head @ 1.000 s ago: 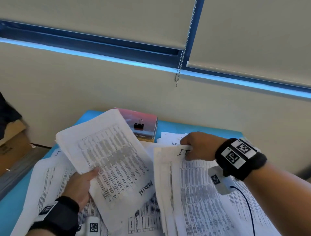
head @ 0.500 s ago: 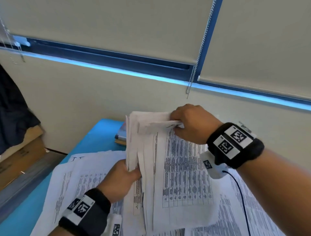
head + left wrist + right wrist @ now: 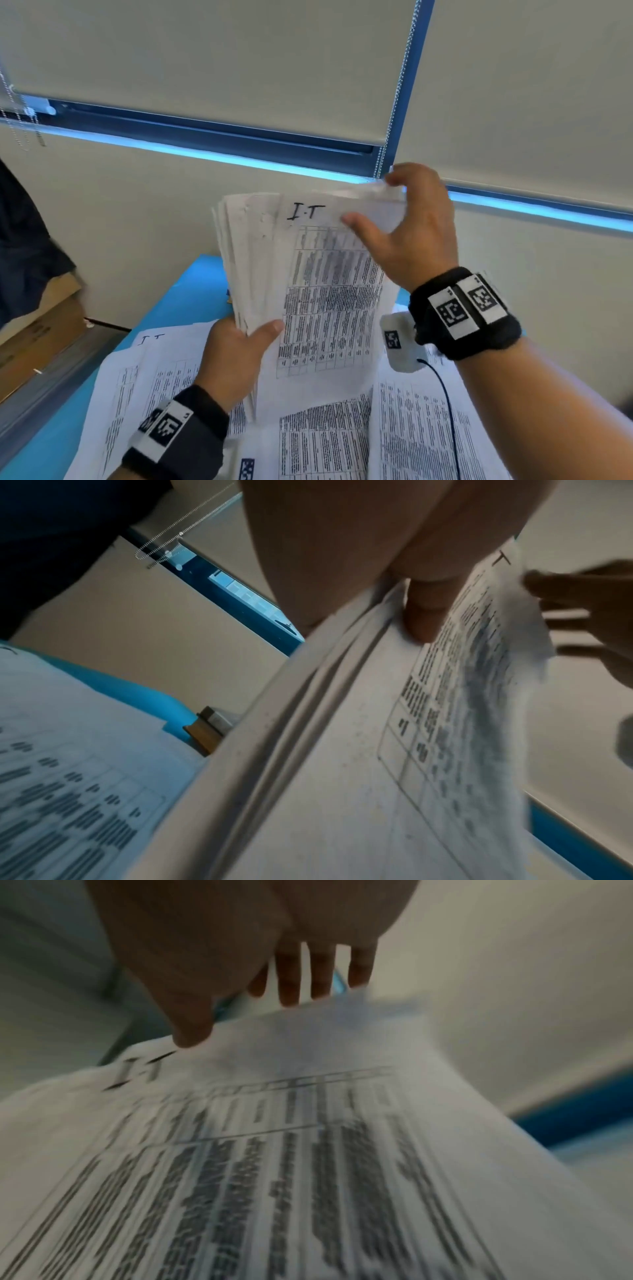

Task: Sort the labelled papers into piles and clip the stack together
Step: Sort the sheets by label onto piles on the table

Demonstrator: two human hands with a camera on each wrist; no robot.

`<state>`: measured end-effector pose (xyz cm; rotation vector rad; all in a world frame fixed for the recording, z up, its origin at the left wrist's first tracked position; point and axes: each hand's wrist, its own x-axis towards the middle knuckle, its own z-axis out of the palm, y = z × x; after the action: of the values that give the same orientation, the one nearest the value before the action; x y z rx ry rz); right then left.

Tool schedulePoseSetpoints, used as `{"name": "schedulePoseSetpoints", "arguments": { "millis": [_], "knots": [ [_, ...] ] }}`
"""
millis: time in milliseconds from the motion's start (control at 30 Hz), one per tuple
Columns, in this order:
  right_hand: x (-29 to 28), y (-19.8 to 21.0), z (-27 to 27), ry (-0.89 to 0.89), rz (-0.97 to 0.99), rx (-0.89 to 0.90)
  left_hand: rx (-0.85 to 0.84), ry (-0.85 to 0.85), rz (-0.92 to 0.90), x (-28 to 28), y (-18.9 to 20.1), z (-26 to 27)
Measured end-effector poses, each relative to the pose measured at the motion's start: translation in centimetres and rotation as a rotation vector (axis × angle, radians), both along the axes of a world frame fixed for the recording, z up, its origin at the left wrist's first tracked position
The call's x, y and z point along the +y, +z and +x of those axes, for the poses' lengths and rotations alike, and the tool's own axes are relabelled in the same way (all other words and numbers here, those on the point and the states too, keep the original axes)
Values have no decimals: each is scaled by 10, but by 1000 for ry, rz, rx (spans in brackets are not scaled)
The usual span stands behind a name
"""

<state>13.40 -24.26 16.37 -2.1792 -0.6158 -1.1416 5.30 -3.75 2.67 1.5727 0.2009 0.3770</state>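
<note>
1. While the blue table (image 3: 191, 294) fills the lower half of the head view, most of its top lies under loose printed sheets (image 3: 421, 428) that spread from 7 o'clock across to 5 o'clock; one of them, at about 8 o'clock, bears a handwritten "I T" near its top edge.
2. Above those sheets, near the centre of the head view, a stack of papers (image 3: 329, 291) is held upright and clear of the table, its front sheet a printed table with "I·T" written at 12 o'clock of the page; the sheets fan apart slightly along the left edge.
3. The right hand (image 3: 411, 233) holds the stack's top right corner, at about 1 o'clock of the page: the thumb lies on the front sheet and the fingers curl over the top edge behind it, so the corner bends forward. The right wrist view is blurred, yet it shows the fingers (image 3: 291, 988) behind the paper's top edge.
4. The left hand (image 3: 236, 356) grips the stack at about 7 o'clock of the page, thumb pressed on the front and fingers wrapped behind. In the left wrist view the thumb (image 3: 424, 610) presses flat on the front sheet.
5. Both wrists wear black bands with square printed markers.
</note>
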Motion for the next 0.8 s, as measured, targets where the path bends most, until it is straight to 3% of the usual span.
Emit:
{"name": "schedulePoseSetpoints", "arguments": {
  "millis": [33,100,200,333,433,600,700,800],
  "knots": [
    [-9,-9,3,8,175,22,-12,-4,-18,4,3,0],
    [-23,-33,8,60,507,255,-14,-7,-35,13,6,1],
    [-31,-82,11,352,843,674,0,-40,-33,20,9,1],
    [-15,-125,-3,376,841,834,51,-49,54,16,0,2],
    [2,-118,-13,397,806,754,15,-22,84,9,-1,0],
    [12,-92,-26,472,788,605,-69,38,-19,4,13,-2],
    [12,-116,-32,446,756,692,19,35,-88,6,-8,-6],
    [12,-158,-40,337,716,863,219,-19,38,1,-42,-16]
  ]
}}
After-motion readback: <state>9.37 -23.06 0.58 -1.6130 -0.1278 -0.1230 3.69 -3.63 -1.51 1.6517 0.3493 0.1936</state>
